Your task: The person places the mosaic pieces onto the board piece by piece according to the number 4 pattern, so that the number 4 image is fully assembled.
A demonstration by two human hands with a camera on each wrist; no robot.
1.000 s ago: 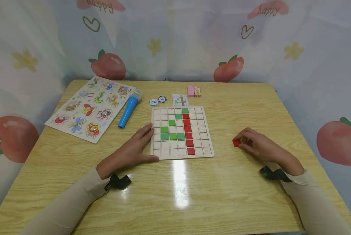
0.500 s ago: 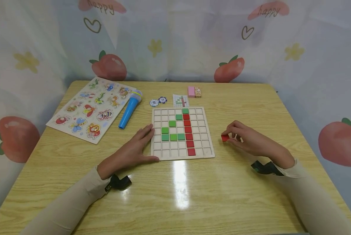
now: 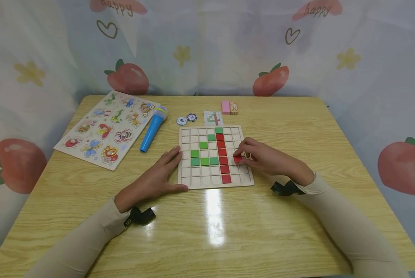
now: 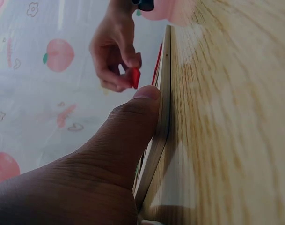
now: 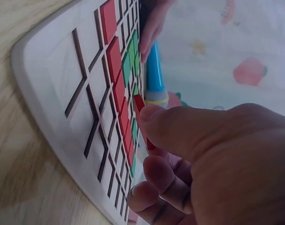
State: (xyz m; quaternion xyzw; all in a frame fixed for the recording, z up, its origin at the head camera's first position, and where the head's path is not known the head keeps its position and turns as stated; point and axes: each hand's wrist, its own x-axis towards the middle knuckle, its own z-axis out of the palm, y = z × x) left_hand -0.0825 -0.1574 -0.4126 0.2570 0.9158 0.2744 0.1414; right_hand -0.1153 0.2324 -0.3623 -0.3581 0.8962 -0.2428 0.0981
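A square wooden grid board [image 3: 196, 180] lies flat on the table, its cells partly filled with tiles. Red tiles [image 3: 225, 169] form a column right of its middle; green tiles [image 3: 204, 161] lie to their left and top. My right hand [image 3: 268, 157] pinches a loose red tile [image 3: 237, 159] between thumb and fingers over the board's right columns. In the left wrist view, this red tile [image 4: 135, 78] is held tilted, apart from the board. My left hand [image 3: 155, 173] rests against the board's left side, fingers extended, with the thumb [image 4: 144, 96] touching its front edge.
A small pattern card [image 3: 213, 118] lies behind the board, with two round chips [image 3: 182, 121] to its left and a pink box [image 3: 225, 107] beyond. Left of the board are a blue toy microphone [image 3: 152, 133] and an insect puzzle board [image 3: 106, 129].
My right hand has carried the red tile leftward from the table at the right to over the board. The left hand has stayed at the board's edge.
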